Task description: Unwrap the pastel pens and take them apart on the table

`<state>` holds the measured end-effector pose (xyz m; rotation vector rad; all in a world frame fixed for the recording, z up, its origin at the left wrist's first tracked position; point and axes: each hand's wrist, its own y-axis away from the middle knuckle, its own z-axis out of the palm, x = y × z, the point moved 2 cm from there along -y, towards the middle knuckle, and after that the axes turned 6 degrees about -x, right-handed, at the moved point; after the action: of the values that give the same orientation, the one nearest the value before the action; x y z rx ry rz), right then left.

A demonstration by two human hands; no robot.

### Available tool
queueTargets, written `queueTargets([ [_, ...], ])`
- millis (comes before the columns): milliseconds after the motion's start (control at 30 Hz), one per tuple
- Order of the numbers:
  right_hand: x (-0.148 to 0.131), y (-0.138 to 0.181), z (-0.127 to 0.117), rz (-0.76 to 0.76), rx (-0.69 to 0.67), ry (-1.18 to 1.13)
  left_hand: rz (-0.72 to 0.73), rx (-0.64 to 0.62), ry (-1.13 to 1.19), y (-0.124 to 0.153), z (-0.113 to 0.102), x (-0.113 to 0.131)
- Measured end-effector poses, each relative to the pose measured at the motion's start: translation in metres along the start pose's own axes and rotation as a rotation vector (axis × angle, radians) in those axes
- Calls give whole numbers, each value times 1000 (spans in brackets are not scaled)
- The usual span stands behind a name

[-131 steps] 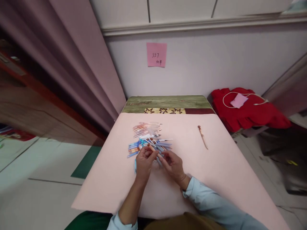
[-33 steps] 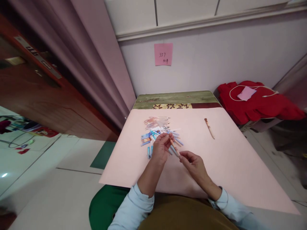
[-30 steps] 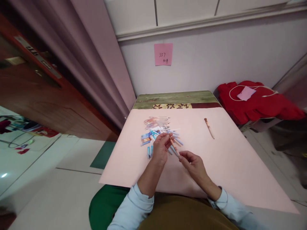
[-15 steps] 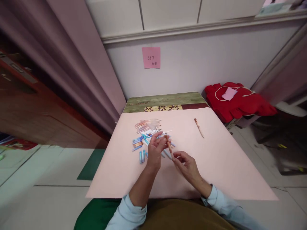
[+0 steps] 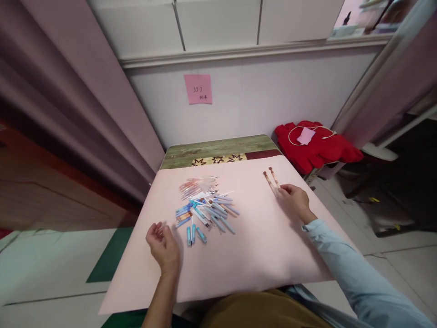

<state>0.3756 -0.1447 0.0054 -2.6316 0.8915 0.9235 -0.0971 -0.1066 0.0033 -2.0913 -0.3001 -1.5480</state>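
Observation:
My right hand is at the right side of the table, its thumb and fingers closed on the lower part of a pen with a beige barrel and a round brown top. Close along its left side lies a matching pen, roughly parallel. My left hand is over the left part of the table, palm turned up, fingers loosely curled and holding nothing. Between the hands spreads a pile of blue and pale pen parts, barrels and caps. Behind it are thin pen refills with pinkish and clear shafts.
A pale pink sheet covers most of the table, whose green patterned top shows at the back. Several blue caps lie at the pile's near edge. A red cloth with a white cable sits beyond the right corner.
My hands have moved apart. The right one has carried the brown-topped pen to the right, beside the other pen; the left has let go and drawn back left. The view has shifted slightly.

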Motion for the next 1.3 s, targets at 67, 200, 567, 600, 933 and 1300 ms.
queueTargets([
  [67,3,-10,-1,39,-18,72,-25,1,-24,1,-3,-11],
  [200,1,-20,3,68,-44,127,-74,-8,-32,3,-4,-22],
  [567,-4,-27,15,95,-71,138,-66,-49,-56,1,-5,-26],
  [600,-4,-27,15,99,-72,138,-63,-51,-63,1,-5,-26],
  [933,-4,-25,14,70,-72,151,-76,-55,-73,2,-4,-24],
  [1300,0,-28,12,114,-119,110,-54,-57,-51,3,-5,-25],
])
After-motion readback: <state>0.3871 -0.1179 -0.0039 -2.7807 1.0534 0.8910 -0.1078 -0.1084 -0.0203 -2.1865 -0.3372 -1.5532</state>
